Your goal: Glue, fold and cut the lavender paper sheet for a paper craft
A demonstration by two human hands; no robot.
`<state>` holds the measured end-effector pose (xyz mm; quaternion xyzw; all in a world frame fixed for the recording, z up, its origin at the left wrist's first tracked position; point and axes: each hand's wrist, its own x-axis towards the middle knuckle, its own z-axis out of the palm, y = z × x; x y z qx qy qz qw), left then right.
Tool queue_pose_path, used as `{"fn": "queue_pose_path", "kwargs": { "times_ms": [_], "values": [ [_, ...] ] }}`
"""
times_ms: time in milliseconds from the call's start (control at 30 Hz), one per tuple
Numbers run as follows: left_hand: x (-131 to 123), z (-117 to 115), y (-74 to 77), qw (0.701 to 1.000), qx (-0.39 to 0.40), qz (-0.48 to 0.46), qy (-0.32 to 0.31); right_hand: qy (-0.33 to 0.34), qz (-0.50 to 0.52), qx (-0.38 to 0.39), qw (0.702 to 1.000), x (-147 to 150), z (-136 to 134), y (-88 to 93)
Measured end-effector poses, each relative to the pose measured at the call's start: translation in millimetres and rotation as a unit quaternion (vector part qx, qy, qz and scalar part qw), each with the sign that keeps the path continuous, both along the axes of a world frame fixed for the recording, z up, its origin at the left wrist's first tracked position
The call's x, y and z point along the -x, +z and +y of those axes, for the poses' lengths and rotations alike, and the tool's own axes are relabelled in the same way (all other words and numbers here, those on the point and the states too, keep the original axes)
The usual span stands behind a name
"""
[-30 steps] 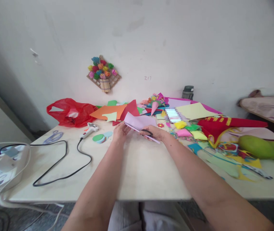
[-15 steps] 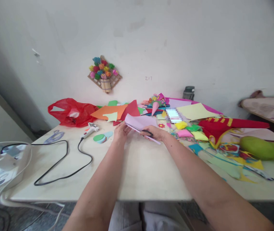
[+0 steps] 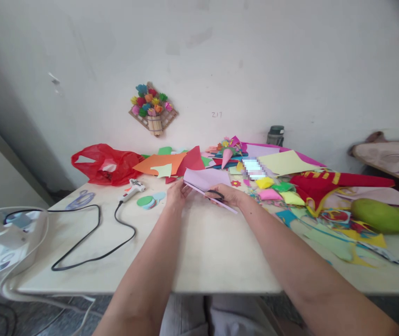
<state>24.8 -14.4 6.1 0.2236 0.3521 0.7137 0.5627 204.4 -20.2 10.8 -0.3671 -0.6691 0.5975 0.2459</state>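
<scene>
A sheet of light purple paper is held up off the table between my hands. My left hand grips its left edge. In my right hand is a pair of scissors with black handles, the fingers wrapped round them. The blades are at the paper's near side and mostly hidden, so I cannot tell how far apart they are. A narrow purple strip slants down toward me from below the scissors.
A white hot glue gun with a black cord and some round paper discs lie left of my hands. A red plastic bag stands behind them. Coloured paper, scraps and a red cloth spread over the back and right.
The narrow strip hangs slightly lower and farther right at its end. My right hand with the scissors has shifted only a little along the paper; my left hand keeps its grip.
</scene>
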Motion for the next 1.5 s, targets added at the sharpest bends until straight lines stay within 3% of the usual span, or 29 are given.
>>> {"fn": "queue_pose_path", "kwargs": {
  "times_ms": [533, 700, 967, 1500],
  "values": [
    [-0.2, 3.3, -2.2, 1.000, 0.018, -0.023, -0.008, -0.012, 0.004, -0.005, 1.000, 3.8, -5.6, 5.6],
    [0.8, 3.2, -0.8, 0.999, 0.035, -0.028, -0.004, -0.011, 0.018, -0.009, 1.000, 1.3, 1.7, -0.8],
    [-1.0, -5.4, 5.4, 0.995, 0.044, 0.035, -0.081, -0.029, 0.016, -0.042, 0.999, -1.1, 1.8, 0.0],
    [-2.6, -3.9, 0.1, 0.994, 0.016, 0.042, -0.099, -0.027, 0.036, -0.037, 0.998, -0.1, -4.9, 5.8]
  ]
}}
